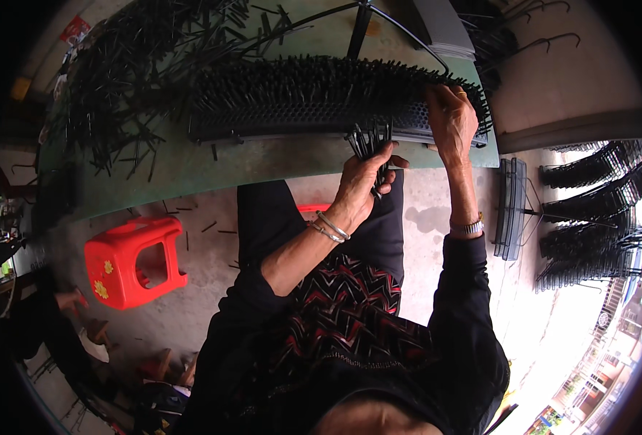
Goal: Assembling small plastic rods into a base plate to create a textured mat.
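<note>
A long black rack [299, 114] with a perforated face lies across the green table in front of me. Thin black sticks [314, 80] stand densely in the holes along its far side, while the near rows of holes are bare. My left hand [364, 181] is closed round a bundle of black sticks [370, 138], their ends pointing up just in front of the rack's near edge. At the rack's right end, my right hand [453, 123] is pinched against the standing sticks; its fingertips hide whatever is between them.
Loose black sticks [132, 72] are heaped over the left of the green table [103, 203]. A red plastic stool [129, 268] stands on the floor at left. Several black racks [597, 174] stand at right, beside a grey panel [511, 210]. Another person's hand [68, 299] shows lower left.
</note>
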A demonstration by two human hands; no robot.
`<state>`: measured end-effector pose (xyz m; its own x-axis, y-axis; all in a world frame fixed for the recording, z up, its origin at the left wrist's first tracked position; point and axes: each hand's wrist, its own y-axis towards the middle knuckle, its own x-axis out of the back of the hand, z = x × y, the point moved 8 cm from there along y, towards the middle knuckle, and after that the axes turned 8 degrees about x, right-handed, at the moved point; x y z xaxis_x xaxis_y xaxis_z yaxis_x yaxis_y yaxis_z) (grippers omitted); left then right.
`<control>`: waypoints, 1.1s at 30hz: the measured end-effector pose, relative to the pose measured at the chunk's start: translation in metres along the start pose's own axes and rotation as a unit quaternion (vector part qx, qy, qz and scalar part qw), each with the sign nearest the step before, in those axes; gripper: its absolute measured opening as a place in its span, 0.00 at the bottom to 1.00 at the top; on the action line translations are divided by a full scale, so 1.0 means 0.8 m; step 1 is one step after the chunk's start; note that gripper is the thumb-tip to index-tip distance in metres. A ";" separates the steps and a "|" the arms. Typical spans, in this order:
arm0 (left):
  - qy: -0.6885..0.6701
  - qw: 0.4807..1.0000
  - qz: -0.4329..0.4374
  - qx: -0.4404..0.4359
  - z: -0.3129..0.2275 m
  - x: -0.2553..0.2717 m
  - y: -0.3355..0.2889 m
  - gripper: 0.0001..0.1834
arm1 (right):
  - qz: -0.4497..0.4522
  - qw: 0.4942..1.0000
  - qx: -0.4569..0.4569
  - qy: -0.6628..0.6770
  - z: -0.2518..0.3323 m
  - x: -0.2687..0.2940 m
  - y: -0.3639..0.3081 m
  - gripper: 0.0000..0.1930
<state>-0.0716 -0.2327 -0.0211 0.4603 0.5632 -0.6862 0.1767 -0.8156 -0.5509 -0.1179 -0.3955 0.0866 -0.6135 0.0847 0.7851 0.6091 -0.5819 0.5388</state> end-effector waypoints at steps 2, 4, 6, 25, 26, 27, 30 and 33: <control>0.000 1.000 -0.009 0.005 0.000 0.001 -0.002 0.13 | 0.005 1.000 0.006 -0.005 0.001 -0.003 -0.004 0.10; 0.001 1.000 -0.007 0.002 0.001 -0.001 -0.003 0.13 | 0.008 1.000 0.014 -0.011 0.007 -0.001 -0.004 0.10; 0.001 1.000 -0.007 -0.001 0.000 0.000 -0.004 0.13 | 0.021 0.999 -0.003 0.037 0.012 0.006 -0.010 0.12; -0.014 0.999 -0.044 -0.002 0.003 0.025 0.023 0.18 | -0.141 0.986 0.005 0.092 -0.018 0.032 -0.011 0.05; -0.003 0.999 -0.032 0.003 0.008 0.028 0.025 0.16 | -0.145 0.987 0.023 0.071 -0.013 0.031 -0.009 0.05; 0.008 1.000 -0.021 0.009 0.007 0.024 0.022 0.14 | -0.152 0.984 0.035 0.085 -0.012 0.031 -0.007 0.05; 0.033 0.999 -0.023 -0.017 -0.003 0.012 0.013 0.13 | -0.146 0.981 0.039 0.122 -0.007 0.029 -0.002 0.03; 0.002 0.999 -0.040 0.010 0.005 0.027 0.026 0.12 | -0.113 0.984 0.021 0.133 -0.007 0.022 -0.001 0.03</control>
<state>-0.0617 -0.2368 -0.0490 0.4490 0.6254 -0.6381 0.1957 -0.7657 -0.6128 -0.1320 -0.3982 0.0983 -0.8423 -0.0108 0.5390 0.4593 -0.5379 0.7069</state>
